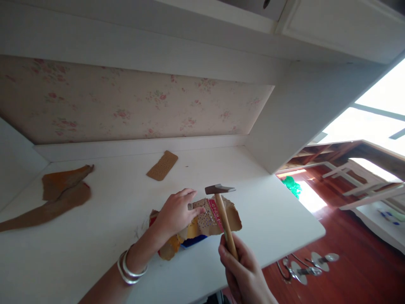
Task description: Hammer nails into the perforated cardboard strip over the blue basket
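My right hand (242, 268) is wrapped round the wooden handle of a hammer (225, 219). The hammer's dark metal head is raised over the right part of a torn piece of printed cardboard (207, 217), which is dotted with many small holes. My left hand (177, 211), with two silver bangles at the wrist, rests on the cardboard's left part. Between its thumb and fingers a small grey metal piece (190, 206) shows; most of it is hidden. Beneath the cardboard the edge of a blue object (193, 241) sticks out.
On the white desktop (110, 202) lie a small brown cardboard piece (163, 165) behind my hands and torn brown cardboard (65, 190) at left. A white side panel (284, 105) bounds the right back. Beyond the desk's right edge, a lamp-like fixture (300, 270) appears over the red floor.
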`<state>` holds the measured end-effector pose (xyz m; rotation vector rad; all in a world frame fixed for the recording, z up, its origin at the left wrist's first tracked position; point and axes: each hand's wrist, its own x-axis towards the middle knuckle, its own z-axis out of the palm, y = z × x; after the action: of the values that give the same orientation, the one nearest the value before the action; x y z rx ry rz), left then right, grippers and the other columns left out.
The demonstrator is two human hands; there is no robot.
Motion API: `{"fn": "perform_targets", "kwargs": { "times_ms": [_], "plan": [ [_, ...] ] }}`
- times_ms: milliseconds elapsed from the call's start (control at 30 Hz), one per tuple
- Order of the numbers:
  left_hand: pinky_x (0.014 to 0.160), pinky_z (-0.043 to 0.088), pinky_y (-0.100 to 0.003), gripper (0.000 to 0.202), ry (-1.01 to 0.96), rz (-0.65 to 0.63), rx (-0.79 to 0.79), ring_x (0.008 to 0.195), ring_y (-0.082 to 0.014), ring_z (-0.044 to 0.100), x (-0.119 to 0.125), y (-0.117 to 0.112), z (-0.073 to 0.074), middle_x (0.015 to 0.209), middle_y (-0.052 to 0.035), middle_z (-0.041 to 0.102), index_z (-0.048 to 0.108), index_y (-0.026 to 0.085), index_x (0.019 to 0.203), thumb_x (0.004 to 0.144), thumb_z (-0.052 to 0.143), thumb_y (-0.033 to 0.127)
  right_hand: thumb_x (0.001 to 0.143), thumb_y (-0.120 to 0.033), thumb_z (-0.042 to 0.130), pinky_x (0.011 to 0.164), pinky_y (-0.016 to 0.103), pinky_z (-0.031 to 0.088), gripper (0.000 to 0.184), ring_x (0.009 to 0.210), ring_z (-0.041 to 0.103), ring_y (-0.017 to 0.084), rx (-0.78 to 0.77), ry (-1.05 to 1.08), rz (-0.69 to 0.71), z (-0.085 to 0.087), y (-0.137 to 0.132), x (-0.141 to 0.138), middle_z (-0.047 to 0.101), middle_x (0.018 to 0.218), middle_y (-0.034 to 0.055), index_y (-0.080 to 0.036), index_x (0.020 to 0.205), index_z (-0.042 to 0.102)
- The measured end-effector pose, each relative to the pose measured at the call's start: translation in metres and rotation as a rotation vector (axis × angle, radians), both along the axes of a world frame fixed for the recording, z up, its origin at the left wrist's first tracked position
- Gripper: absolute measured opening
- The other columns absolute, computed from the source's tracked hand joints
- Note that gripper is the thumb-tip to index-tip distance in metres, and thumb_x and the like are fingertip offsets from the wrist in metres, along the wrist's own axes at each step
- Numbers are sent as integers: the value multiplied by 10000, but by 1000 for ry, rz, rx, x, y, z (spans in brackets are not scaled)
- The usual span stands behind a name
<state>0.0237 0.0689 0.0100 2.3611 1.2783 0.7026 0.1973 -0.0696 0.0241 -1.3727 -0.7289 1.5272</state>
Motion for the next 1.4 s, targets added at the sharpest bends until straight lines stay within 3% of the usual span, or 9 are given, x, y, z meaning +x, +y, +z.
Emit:
{"fn": "perform_targets", "kwargs": {
  "times_ms": [100, 200, 333, 600, 833, 967, 1100, 1400],
  "plan": [
    [1048, 408, -451, 714, 114, 28, 1, 1251, -309, 533, -6, -15, 2, 1356, -128, 590, 569, 167, 1319, 789, 652, 639, 750, -564, 738, 291, 93, 149, 444, 343, 152, -16, -19, 5, 23, -3, 0, 0, 294, 542, -143, -223, 768, 455],
    [1073, 370, -456, 801, 171, 37, -28, 1277, -313, 503, -7, -25, 0, 1379, -119, 571, 541, 168, 1350, 740, 679, 669, 764, -580, 720, 279, 105, 125, 440, 336, 144, -10, -42, -17, 38, -6, -3, -1, 290, 536, -142, -229, 771, 454],
    [1077, 344, -447, 737, 168, 38, -35, 1254, -298, 518, -8, -29, -1, 1358, -110, 588, 559, 173, 1329, 767, 672, 636, 738, -614, 727, 296, 110, 141, 465, 357, 171, 2, -60, -53, 3, -8, -7, -1, 278, 539, -138, -234, 796, 465],
    [1093, 282, -470, 685, 134, 44, -6, 1208, -292, 535, -8, -32, -3, 1277, -94, 637, 583, 184, 1275, 746, 718, 598, 783, -592, 695, 322, 138, 166, 428, 362, 185, 17, 11, -99, 68, -12, -7, 2, 266, 520, -139, -229, 773, 469],
    [1090, 275, -477, 666, 113, 55, 14, 1190, -292, 544, -8, -32, -7, 1240, -91, 648, 593, 201, 1241, 726, 735, 600, 772, -603, 693, 320, 161, 125, 442, 387, 142, 26, 33, -158, 88, -15, -7, 4, 270, 548, -128, -225, 733, 467],
    [1089, 272, -474, 664, 111, 55, 17, 1182, -294, 549, -8, -31, -6, 1232, -92, 650, 593, 209, 1236, 720, 742, 598, 747, -600, 712, 347, 162, 181, 447, 421, 193, 39, 80, -227, 37, -18, -7, 5, 282, 558, -116, -219, 709, 481],
    [1081, 275, -481, 650, 110, 41, 12, 1173, -290, 555, -9, -31, -6, 1234, -91, 650, 588, 207, 1230, 727, 742, 589, 727, -629, 713, 333, 169, 120, 465, 418, 165, 40, 18, -200, 23, -18, -9, 5, 280, 564, -114, -225, 722, 482],
    [1099, 250, -489, 630, 110, 47, 2, 1182, -286, 553, -8, -31, -4, 1236, -89, 648, 585, 214, 1223, 737, 736, 586, 714, -646, 720, 343, 172, 110, 491, 390, 183, 30, 1, -189, 47, -27, -11, 6, 278, 535, -129, -229, 745, 464]
  ]
}}
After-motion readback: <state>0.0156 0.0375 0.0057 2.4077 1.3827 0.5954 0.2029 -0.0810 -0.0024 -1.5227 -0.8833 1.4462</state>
